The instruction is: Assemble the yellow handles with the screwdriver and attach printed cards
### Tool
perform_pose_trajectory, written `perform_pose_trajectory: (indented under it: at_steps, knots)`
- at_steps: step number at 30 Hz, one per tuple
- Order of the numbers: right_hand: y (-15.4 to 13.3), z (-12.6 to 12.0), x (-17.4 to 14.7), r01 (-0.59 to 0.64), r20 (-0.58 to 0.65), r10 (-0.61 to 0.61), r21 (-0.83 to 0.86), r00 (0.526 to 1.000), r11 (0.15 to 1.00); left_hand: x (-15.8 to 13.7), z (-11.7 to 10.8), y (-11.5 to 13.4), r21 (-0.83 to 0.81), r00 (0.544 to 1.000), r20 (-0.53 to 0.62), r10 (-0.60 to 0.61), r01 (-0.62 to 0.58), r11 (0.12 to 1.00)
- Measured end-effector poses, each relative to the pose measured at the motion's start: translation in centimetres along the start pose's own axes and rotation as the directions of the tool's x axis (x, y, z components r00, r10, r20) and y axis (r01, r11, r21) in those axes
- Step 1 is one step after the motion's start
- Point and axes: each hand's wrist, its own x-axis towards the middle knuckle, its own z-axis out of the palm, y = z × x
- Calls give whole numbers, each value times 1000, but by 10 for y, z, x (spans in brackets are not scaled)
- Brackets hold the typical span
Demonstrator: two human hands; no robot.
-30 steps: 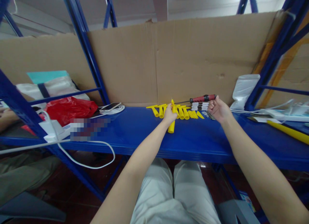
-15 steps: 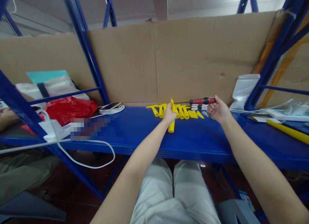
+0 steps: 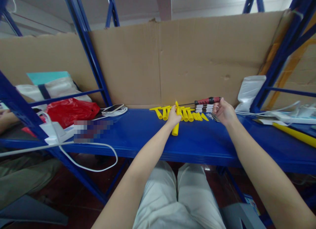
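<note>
My left hand (image 3: 174, 116) is closed around a yellow plastic tube-like part (image 3: 175, 129), which stands tilted above the blue shelf. In my right hand (image 3: 225, 112) is the handle end of a red-and-black screwdriver (image 3: 207, 101), held nearly level. Its shaft points left to the upper portion of the yellow part; whether the tip touches a screw is too small to tell. Behind and beside my left hand lie several similar yellow parts (image 3: 190, 116) in a row. Small yellow wedge-shaped pieces (image 3: 204, 117) lie to their right, near white packs with dark bands (image 3: 203, 108).
A phone (image 3: 113, 108) and coiled white cable rest at left, near a red plastic bag (image 3: 72, 111) and a power strip. Cardboard (image 3: 197, 58) walls the back. At right are a white pouch (image 3: 250, 92) and a long yellow piece (image 3: 296, 134). Another person's hand shows at far left.
The screwdriver's handle end has risen slightly, tilting the shaft a little. My left hand and the yellow part stay nearly where they were.
</note>
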Motion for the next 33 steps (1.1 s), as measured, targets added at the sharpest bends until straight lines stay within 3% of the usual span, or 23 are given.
perform_pose_trajectory:
  at_steps: [14,33]
  knots:
    - [4,-3,4,-55,-103,52,-25,993,998,1,-1,-1,22,1000,-17,-4,4,1000]
    - [-5,9,-10,-53,-68,50,-43,996,998,-1,-2,3,40,1000,-27,1,0,999]
